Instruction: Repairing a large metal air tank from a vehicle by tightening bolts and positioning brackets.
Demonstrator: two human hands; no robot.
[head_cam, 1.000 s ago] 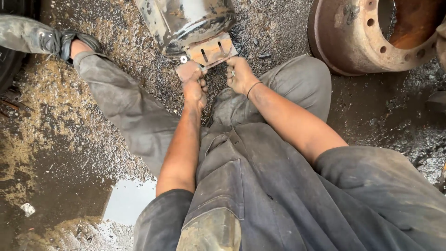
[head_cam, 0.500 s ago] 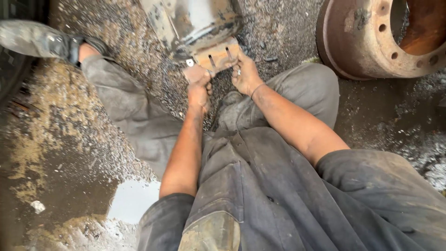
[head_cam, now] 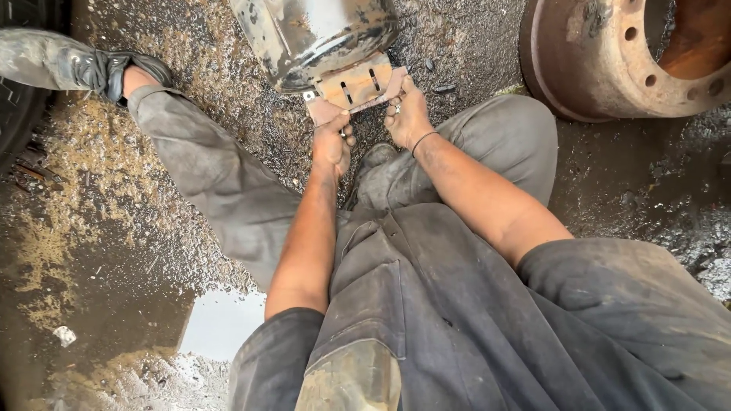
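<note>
A dirty metal cylinder lies on the ground between my spread legs. A rusty flat bracket with two slots is fixed to its near side. My left hand is closed around the bracket's lower left corner, next to a small bolt head. My right hand grips the bracket's lower right edge, with a small shiny piece showing between its fingers. A thin band circles my right wrist. Both forearms reach forward over my grey, stained trousers.
A large rusty brake drum with bolt holes lies at the upper right. My left leg stretches to the upper left, ending in a dark shoe. The ground is wet, oily gravel, with a pale puddle at the lower left.
Both hands stay on the bracket, with only small shifts of the fingers. The view has drifted slightly, so the cylinder and drum sit a little higher and further right.
</note>
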